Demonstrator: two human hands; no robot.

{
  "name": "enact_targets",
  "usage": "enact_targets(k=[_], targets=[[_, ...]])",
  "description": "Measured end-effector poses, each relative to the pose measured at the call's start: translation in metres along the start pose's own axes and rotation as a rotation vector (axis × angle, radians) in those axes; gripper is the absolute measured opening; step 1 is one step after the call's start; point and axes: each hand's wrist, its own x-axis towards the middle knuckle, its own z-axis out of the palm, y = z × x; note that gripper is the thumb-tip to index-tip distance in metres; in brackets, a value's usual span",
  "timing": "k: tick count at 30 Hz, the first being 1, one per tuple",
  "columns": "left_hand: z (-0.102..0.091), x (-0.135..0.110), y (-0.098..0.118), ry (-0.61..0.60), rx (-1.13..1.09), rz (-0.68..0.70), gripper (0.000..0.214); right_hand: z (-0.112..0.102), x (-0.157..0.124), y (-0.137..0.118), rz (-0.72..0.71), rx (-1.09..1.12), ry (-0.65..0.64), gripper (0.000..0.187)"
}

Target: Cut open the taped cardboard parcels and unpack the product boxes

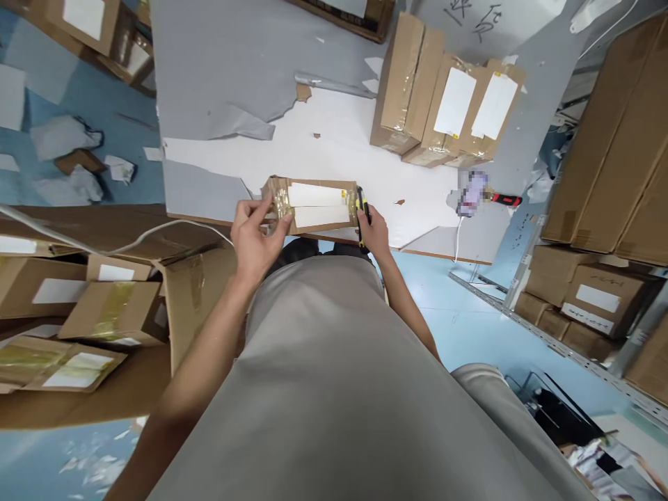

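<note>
A small taped cardboard box [319, 219] with a white label on top lies at the near edge of the worktable [334, 132]. My left hand [257, 233] grips the box's left end, thumb on the top and fingers at the far corner. In my right hand [376, 232] is a black and yellow utility knife [362, 209], held against the right end of the box. Whether its blade is out I cannot make out.
Several taped cartons [443, 97] stand at the table's far right. A red-handled tool [506, 200] lies near a blurred-out item with a white cable. To my left, a large open carton [193, 292] holds several labelled boxes. Metal shelving [553, 348] with cartons is on the right.
</note>
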Motion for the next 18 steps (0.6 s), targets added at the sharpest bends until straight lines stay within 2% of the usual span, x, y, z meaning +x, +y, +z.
enact_targets(k=[4,8,10,12,15,18], targets=[[0.046,0.015,-0.007,-0.119,-0.161,-0.046,0.063,-0.042,-0.021,-0.005,0.081,-0.244,0.091,0.051],[0.084,0.021,-0.018,-0.191,-0.259,-0.1,0.065,-0.066,-0.035,-0.018,0.095,-0.447,0.086,0.054],[0.091,0.019,-0.022,-0.199,-0.29,-0.119,0.069,-0.069,-0.04,-0.03,0.063,-0.545,0.103,0.056],[0.09,0.015,-0.023,-0.203,-0.301,-0.111,0.063,-0.068,-0.045,-0.048,-0.006,-0.629,0.087,0.058],[0.086,0.013,-0.025,-0.217,-0.281,-0.067,0.043,-0.056,-0.046,-0.08,-0.13,-0.782,-0.086,0.058],[0.086,0.014,-0.028,-0.231,-0.274,-0.036,0.038,-0.042,-0.039,-0.107,-0.209,-0.966,-0.277,0.056]])
